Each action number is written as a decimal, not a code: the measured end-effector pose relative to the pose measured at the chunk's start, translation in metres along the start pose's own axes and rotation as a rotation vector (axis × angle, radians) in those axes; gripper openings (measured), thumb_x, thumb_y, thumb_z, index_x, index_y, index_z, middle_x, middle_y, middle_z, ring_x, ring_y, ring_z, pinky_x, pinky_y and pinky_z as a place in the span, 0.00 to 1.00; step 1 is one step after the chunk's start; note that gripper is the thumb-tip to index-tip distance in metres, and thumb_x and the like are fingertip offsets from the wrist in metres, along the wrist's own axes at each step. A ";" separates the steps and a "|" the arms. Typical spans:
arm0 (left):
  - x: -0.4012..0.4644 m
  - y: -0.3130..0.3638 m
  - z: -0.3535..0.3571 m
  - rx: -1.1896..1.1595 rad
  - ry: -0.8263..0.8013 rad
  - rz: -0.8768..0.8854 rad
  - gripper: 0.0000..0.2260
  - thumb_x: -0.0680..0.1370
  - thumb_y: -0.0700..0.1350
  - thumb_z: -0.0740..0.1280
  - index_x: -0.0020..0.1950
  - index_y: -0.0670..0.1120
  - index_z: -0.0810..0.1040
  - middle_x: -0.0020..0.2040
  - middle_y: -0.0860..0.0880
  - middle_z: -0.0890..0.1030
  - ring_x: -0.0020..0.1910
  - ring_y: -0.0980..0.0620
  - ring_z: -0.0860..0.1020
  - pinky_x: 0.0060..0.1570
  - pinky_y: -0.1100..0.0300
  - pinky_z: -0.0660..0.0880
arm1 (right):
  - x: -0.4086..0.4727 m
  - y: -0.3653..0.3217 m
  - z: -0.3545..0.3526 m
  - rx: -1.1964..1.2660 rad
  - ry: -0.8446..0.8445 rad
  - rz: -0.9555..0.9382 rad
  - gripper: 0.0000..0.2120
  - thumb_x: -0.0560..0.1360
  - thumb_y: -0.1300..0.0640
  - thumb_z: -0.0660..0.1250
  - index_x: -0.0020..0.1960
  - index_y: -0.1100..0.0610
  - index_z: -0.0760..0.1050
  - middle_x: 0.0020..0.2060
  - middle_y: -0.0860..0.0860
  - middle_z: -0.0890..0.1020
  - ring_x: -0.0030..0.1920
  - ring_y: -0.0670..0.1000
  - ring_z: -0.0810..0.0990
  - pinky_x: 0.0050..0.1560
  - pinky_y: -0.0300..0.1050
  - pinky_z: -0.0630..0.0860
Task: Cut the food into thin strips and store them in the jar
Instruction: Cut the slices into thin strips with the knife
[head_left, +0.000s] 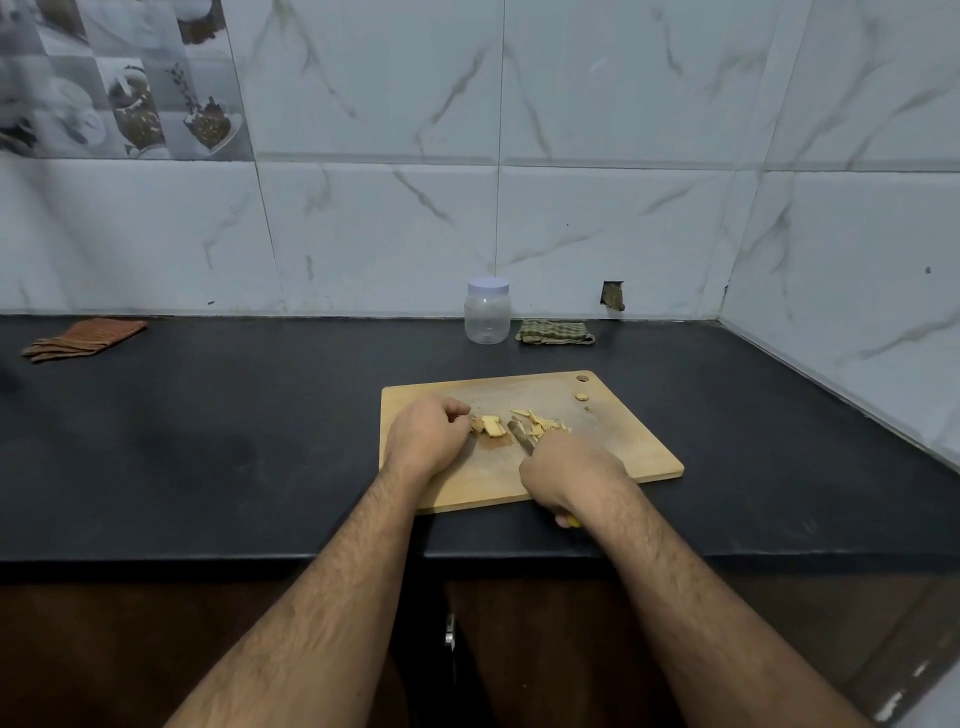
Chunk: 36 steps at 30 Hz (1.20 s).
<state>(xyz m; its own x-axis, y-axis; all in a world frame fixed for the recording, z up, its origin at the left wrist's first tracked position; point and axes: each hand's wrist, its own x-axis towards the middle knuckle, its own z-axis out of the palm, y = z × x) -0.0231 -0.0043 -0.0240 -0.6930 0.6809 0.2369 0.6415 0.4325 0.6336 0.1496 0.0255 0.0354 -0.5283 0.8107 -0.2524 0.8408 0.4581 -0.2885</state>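
The left hand (427, 435) pinches the food (491, 425) steady on the cutting board (623, 452) so the right hand (569, 467), gripping the knife (521, 435), can slice strips

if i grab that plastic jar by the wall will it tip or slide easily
Probably. The jar looks clear, empty and thin-walled, so likely very light and easy to slide on the smooth dark counter. It stands upright with its lid on; on its side it would likely roll.

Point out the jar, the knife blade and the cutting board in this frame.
jar (487, 318): head view, on its clear body below the lid.
knife blade (520, 435): head view, on the bare metal ahead of the right hand.
cutting board (631, 441): head view, on bare wood near its right edge.
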 end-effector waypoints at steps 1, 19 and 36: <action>0.000 0.000 0.000 0.002 -0.012 0.000 0.13 0.78 0.48 0.64 0.60 0.54 0.82 0.60 0.58 0.82 0.58 0.56 0.78 0.58 0.57 0.75 | 0.000 -0.001 0.002 -0.003 -0.002 -0.002 0.11 0.80 0.57 0.57 0.57 0.59 0.73 0.39 0.53 0.82 0.27 0.48 0.78 0.30 0.39 0.77; 0.001 -0.007 -0.012 -0.042 -0.032 0.071 0.15 0.78 0.41 0.61 0.61 0.48 0.82 0.60 0.53 0.82 0.59 0.54 0.78 0.61 0.58 0.73 | -0.001 -0.021 0.014 -0.041 -0.003 -0.089 0.10 0.81 0.56 0.57 0.55 0.59 0.74 0.40 0.52 0.82 0.32 0.50 0.82 0.43 0.44 0.83; 0.008 -0.008 -0.011 0.304 0.002 0.216 0.09 0.77 0.47 0.65 0.48 0.54 0.85 0.52 0.55 0.80 0.46 0.57 0.75 0.39 0.60 0.72 | 0.014 -0.002 0.010 0.061 0.031 -0.021 0.10 0.80 0.56 0.56 0.47 0.58 0.73 0.37 0.53 0.83 0.26 0.49 0.78 0.28 0.40 0.74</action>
<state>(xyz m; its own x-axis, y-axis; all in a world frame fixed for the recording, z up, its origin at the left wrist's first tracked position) -0.0378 -0.0086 -0.0195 -0.5319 0.7742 0.3431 0.8410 0.4353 0.3214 0.1398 0.0325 0.0233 -0.5410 0.8125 -0.2171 0.8202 0.4527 -0.3498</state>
